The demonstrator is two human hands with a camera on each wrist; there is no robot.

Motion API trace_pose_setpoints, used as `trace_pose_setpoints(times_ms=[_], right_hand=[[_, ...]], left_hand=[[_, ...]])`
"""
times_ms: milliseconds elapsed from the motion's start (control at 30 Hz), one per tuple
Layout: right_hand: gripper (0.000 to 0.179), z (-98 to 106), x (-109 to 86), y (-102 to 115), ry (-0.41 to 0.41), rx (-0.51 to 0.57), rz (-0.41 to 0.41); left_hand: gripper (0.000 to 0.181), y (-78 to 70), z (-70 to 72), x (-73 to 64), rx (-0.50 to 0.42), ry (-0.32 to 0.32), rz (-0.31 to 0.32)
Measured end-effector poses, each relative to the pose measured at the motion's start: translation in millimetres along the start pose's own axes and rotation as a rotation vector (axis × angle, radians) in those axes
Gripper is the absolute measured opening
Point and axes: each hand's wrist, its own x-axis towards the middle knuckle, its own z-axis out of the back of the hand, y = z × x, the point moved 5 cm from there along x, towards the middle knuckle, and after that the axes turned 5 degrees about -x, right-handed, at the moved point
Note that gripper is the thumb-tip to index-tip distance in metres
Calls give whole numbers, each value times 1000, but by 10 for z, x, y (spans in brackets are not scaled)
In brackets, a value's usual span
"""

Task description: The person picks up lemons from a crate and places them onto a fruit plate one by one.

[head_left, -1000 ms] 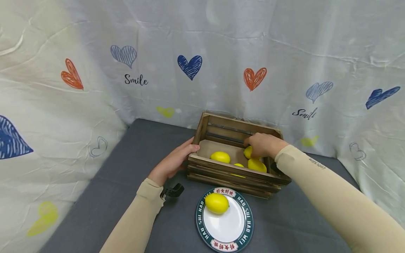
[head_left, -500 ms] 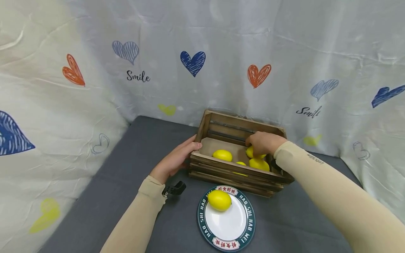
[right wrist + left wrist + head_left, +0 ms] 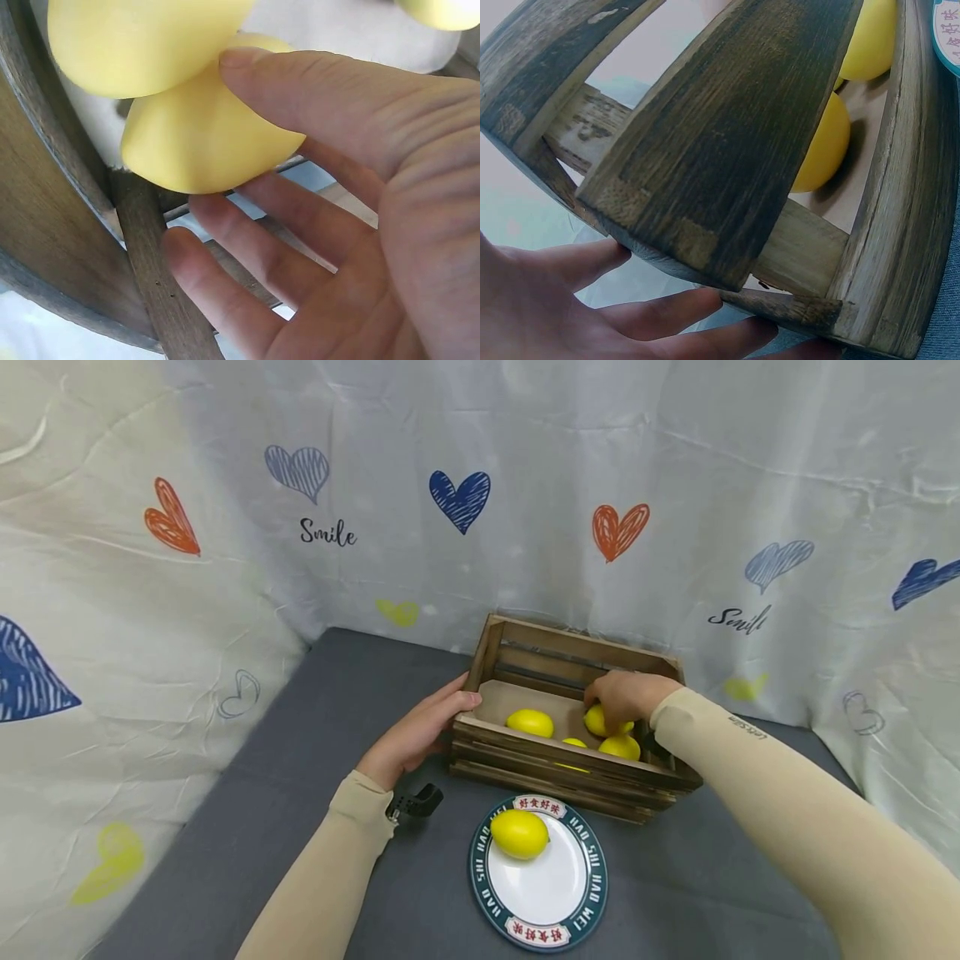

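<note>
A brown slatted wooden crate (image 3: 555, 781) with several yellow lemons inside stands on the grey cloth. My left hand (image 3: 416, 731) holds its left end, thumb over the rim and fingers against the outside; the left wrist view shows the fingers (image 3: 667, 311) at the slat ends. Inside the right end, my right hand (image 3: 633, 697) pinches a lemon (image 3: 202, 142), its thumb on one side and fingertips on the other. Another lemon (image 3: 621, 747) lies right beside it, and a third lemon (image 3: 530, 722) sits further left.
In front of the crate is a round white plate (image 3: 536, 889) with a green lettered rim, bearing one lemon (image 3: 520, 834). A pale curtain (image 3: 540, 485) printed with hearts hangs close behind the crate. The grey cloth (image 3: 300, 760) extends to the left.
The head view has shifted slightly. The lemon beside my right hand has turned and shows rounder, and more of the pinched lemon is visible. My left hand stays on the crate's end.
</note>
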Motion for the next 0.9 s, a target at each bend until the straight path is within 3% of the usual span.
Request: trace_pose_setpoints(times_ms=[467,900], right_hand=[[59,-17,-99,-27,26,11,-7],[53,218,-369,110,-126,-10,97]], left_hand=[[89,-99,-67,9,8,29,8],[90,-12,-20,18,-8,2,11]])
